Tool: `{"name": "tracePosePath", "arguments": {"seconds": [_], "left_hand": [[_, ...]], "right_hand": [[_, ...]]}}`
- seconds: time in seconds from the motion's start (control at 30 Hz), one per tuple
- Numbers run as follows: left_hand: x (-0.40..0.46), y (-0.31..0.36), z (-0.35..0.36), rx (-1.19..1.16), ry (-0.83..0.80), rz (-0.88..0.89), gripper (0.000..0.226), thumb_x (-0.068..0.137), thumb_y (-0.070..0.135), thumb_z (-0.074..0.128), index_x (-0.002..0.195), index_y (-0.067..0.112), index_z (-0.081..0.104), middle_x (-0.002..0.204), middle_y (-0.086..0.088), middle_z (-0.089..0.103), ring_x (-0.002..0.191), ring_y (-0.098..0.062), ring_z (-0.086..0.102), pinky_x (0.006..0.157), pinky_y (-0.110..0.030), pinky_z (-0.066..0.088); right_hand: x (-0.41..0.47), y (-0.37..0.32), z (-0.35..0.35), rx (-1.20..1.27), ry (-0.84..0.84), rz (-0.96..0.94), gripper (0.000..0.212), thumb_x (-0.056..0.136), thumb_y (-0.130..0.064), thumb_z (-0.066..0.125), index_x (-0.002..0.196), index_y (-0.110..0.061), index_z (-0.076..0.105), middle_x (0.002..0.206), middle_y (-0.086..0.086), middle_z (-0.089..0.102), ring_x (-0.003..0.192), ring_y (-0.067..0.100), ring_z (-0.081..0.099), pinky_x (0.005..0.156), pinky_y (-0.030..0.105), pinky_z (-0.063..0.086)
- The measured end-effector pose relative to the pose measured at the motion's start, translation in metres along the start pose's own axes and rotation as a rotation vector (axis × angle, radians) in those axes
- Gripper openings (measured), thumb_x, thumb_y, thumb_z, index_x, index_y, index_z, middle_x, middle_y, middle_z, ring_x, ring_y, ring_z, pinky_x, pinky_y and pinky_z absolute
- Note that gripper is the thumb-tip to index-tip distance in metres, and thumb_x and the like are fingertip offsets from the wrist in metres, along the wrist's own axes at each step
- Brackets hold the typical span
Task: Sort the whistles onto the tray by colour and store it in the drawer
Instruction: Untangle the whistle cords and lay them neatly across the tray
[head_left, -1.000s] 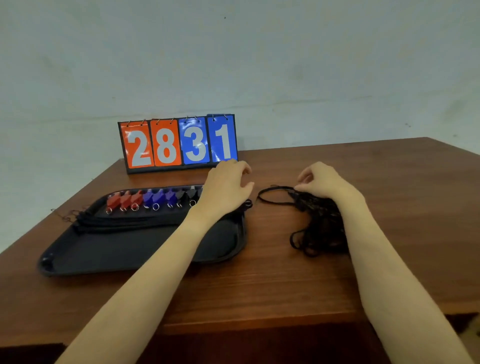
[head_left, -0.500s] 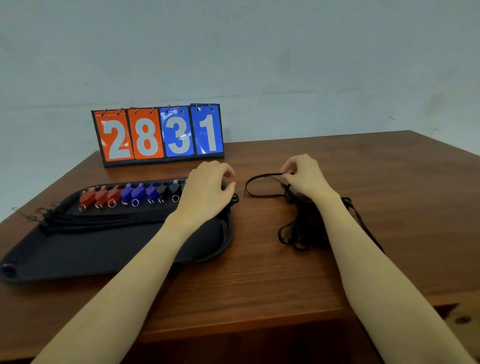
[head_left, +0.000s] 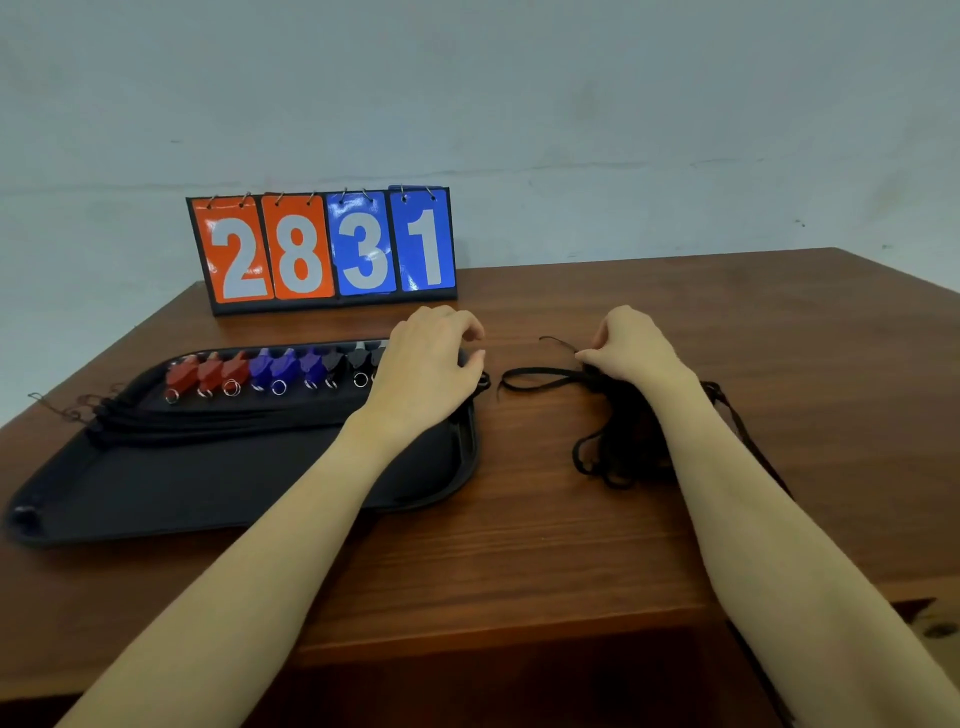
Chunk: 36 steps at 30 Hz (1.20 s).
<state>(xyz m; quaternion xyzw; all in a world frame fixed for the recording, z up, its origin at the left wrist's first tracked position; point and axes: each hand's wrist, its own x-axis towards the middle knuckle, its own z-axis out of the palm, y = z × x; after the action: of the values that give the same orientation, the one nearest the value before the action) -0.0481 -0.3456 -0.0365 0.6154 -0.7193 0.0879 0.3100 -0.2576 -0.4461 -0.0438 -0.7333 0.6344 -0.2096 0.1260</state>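
A black tray (head_left: 208, 483) lies at the left of the wooden table. Along its far side runs a row of whistles: red ones (head_left: 208, 371) at the left, blue ones (head_left: 280, 366) in the middle, black ones (head_left: 358, 358) further right. Their black cords (head_left: 208, 418) lie bundled across the tray. My left hand (head_left: 431, 364) rests on the tray's far right end with fingers curled down, hiding what is under it. My right hand (head_left: 623, 348) pinches a black lanyard (head_left: 540, 376) at the top of a tangled pile of lanyards (head_left: 613, 447) on the table.
A flip scoreboard (head_left: 322, 249) reading 2831 stands behind the tray near the table's far edge. A thin tangle of wire or cord (head_left: 62, 408) lies off the tray's left corner. The table's front edge (head_left: 519, 639) runs close below my forearms.
My right hand has closed its fingertips on a lanyard strand and drawn it slightly up from the pile. My left hand stays on the tray's right end.
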Motion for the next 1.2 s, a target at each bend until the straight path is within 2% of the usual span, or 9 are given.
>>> {"name": "tracePosePath", "arguments": {"seconds": [0.13,0.37,0.47,0.53,0.67,0.73,0.83,1.0,1.2], "left_hand": [[0.0,-0.002,0.003,-0.059,0.028,0.024,0.03,0.092,0.032,0.058,0.118,0.02,0.061,0.108,0.006,0.065,0.102,-0.011,0.058,0.093,-0.036,0.047],[-0.002,0.005,0.002,-0.116,-0.01,0.141,0.048,0.094,0.036,0.054,0.139,0.02,0.046,0.137,0.002,0.053,0.118,-0.015,0.052,0.102,-0.035,0.042],[-0.003,0.005,0.004,-0.118,-0.035,0.143,0.05,0.094,0.038,0.053,0.14,0.02,0.046,0.138,0.003,0.053,0.123,-0.014,0.048,0.104,-0.033,0.039],[-0.003,0.006,0.004,-0.103,-0.02,0.142,0.044,0.095,0.039,0.051,0.135,0.02,0.052,0.127,0.003,0.061,0.115,-0.014,0.053,0.101,-0.032,0.041],[-0.002,0.011,0.0,-0.15,0.028,0.097,0.024,0.097,0.031,0.05,0.101,0.019,0.071,0.077,0.007,0.069,0.077,-0.009,0.059,0.082,-0.032,0.047],[-0.001,0.012,-0.001,-0.203,0.038,0.048,0.023,0.097,0.027,0.051,0.09,0.017,0.07,0.067,0.009,0.064,0.071,-0.008,0.058,0.078,-0.031,0.048],[0.0,0.009,-0.003,-0.243,0.075,-0.01,0.018,0.095,0.024,0.053,0.089,0.016,0.068,0.068,0.008,0.064,0.069,-0.006,0.06,0.075,-0.028,0.05],[0.005,-0.001,-0.017,-0.284,0.304,-0.196,0.016,0.095,0.018,0.05,0.09,0.011,0.063,0.08,0.005,0.061,0.074,-0.008,0.055,0.07,-0.021,0.043],[0.01,-0.017,-0.033,-0.634,0.45,-0.428,0.014,0.1,0.019,0.036,0.097,0.013,0.049,0.09,0.0,0.056,0.081,-0.014,0.057,0.069,-0.027,0.045]], "right_hand": [[0.001,-0.005,0.003,0.082,-0.041,-0.002,0.014,0.087,-0.014,0.067,0.08,-0.002,0.069,0.08,0.007,0.065,0.085,0.025,0.063,0.074,0.034,0.051],[-0.013,-0.019,-0.018,0.344,-0.04,-0.421,0.006,0.088,-0.015,0.064,0.083,-0.013,0.065,0.083,-0.004,0.067,0.081,0.015,0.061,0.078,0.029,0.048],[-0.019,-0.025,-0.024,0.447,-0.106,-0.558,0.004,0.086,-0.014,0.066,0.084,-0.012,0.065,0.077,0.001,0.073,0.08,0.021,0.068,0.082,0.032,0.053],[-0.023,-0.029,-0.025,0.473,-0.124,-0.605,0.004,0.086,-0.013,0.067,0.085,-0.01,0.066,0.077,0.003,0.073,0.079,0.021,0.069,0.083,0.029,0.053],[-0.027,-0.031,-0.027,0.541,-0.221,-0.562,0.009,0.088,-0.012,0.066,0.09,-0.003,0.064,0.077,0.012,0.073,0.074,0.018,0.072,0.078,0.022,0.053],[-0.029,-0.033,-0.029,0.581,-0.283,-0.519,0.012,0.089,-0.012,0.064,0.093,-0.001,0.064,0.076,0.014,0.071,0.068,0.021,0.072,0.074,0.021,0.052],[-0.032,-0.035,-0.032,0.632,-0.338,-0.441,0.018,0.088,-0.021,0.067,0.092,-0.003,0.066,0.065,0.007,0.063,0.048,0.013,0.054,0.062,0.024,0.05],[-0.032,-0.029,-0.042,0.77,-0.279,-0.343,0.035,0.086,-0.039,0.067,0.079,-0.005,0.07,0.05,-0.004,0.034,0.046,0.012,0.024,0.044,0.022,0.025],[-0.031,-0.017,-0.05,0.803,-0.135,-0.277,0.042,0.083,-0.045,0.068,0.058,-0.012,0.059,0.047,-0.002,0.028,0.047,0.016,0.021,0.044,0.023,0.025]]}}
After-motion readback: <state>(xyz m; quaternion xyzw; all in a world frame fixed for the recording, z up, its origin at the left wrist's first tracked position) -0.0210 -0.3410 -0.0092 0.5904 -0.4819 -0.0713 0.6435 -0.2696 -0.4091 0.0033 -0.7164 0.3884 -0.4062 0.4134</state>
